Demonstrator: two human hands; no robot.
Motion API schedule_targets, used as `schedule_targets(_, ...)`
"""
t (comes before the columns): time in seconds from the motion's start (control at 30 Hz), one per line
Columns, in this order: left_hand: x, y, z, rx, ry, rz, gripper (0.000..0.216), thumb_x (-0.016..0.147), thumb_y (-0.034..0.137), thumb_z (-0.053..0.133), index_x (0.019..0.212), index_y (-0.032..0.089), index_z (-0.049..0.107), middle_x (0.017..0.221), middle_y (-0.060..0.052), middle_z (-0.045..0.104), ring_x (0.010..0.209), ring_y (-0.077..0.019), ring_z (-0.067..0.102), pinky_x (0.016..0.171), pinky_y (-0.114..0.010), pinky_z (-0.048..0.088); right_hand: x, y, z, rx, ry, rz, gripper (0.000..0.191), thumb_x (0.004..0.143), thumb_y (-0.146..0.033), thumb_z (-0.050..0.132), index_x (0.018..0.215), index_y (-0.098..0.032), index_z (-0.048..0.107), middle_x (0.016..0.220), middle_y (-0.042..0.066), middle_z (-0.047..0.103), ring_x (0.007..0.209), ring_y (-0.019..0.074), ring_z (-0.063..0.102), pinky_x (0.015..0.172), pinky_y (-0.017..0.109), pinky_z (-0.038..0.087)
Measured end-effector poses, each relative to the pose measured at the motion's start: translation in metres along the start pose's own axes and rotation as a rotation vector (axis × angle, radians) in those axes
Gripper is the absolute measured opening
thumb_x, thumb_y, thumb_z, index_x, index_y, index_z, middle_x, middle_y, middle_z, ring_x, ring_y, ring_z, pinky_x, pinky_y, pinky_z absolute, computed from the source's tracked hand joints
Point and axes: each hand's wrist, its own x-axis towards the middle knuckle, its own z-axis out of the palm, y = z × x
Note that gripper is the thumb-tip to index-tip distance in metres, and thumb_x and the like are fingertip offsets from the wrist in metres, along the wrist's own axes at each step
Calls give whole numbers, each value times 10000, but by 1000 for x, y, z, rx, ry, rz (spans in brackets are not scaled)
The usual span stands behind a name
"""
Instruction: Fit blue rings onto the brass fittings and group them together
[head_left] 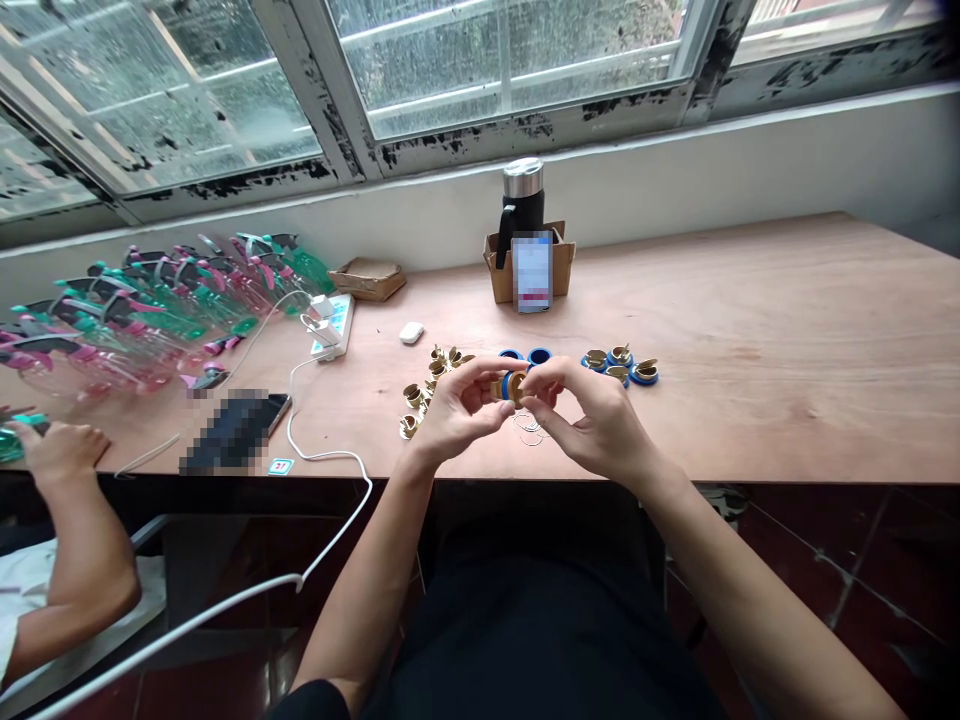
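Left forearm [367, 580] and right forearm [739, 590] extend forward; left hand [459, 408] and right hand [596, 425] meet centrally, fingers [487, 368] curled inward.

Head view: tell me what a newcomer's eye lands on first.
Two bare hands, the left hand and right hand, meet at the bench's middle, pinching a small blue-and-brass ring. Far left, clear trigger spray bottles with pink and green heads lie heaped. Behind, a steel-topped black flask stands in a cardboard holder below the window.
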Motion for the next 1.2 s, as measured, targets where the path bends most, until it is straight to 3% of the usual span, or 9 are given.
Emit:
schedule_targets(0.37,2,-5,-2,-14,48,-53,398,851,231,889,1204,214,705,1139,-81,757,1049,-162,726,912,-264,601,-1,8,4,148,-61,223,260,975,-128,634,1204,-242,587,1022,31,705,827,165,691,709,317,587)
schedule_targets(0.53,2,-4,-1,6,77,-78,382,848,266,895,1162,226,681,1033,-39,714,961,-136,693,833,-233,572,2,7,4,109,-88,214,121,966,-139,631,1042,-230,654,1019,38,681,842,167,668,717,317,574)
schedule_targets(0.7,2,-2,0,25,97,-108,394,843,353,897,1103,217,633,992,-36,696,953,-166,696,803,-259,571,2,6,8,69,-57,198,109,950,-150,654,1036,-217,667,1077,56,641,832,164,638,698,314,563)
schedule_targets(0.8,3,0,2,65,99,-148,367,880,423,853,1044,203,608,934,-31,694,893,-166,691,752,-257,554,0,8,11,16,-67,195,151,946,-173,685,1080,-225,641,1054,51,637,840,176,641,704,317,563)
schedule_targets(0.93,4,0,7,190,108,-221,358,947,502,758,957,182,597,845,-23,695,780,-151,666,713,-262,521,-4,13,14,-14,-127,205,367,924,-166,728,1252,-234,578,1050,39,687,844,186,664,750,326,560)
schedule_targets(1.07,5,-3,12,232,76,-232,413,988,554,680,857,175,580,829,-33,706,751,-158,680,700,-276,517,-4,16,12,11,-178,257,243,939,-168,728,1155,-234,639,953,13,736,775,168,680,747,308,548)
schedule_targets(1.2,5,-5,13,231,58,-265,421,1047,583,566,959,173,601,788,-31,724,702,-157,713,670,-269,505,-1,22,-5,69,-169,349,251,927,-253,765,1159,-212,677,914,26,771,762,182,716,710,308,574)
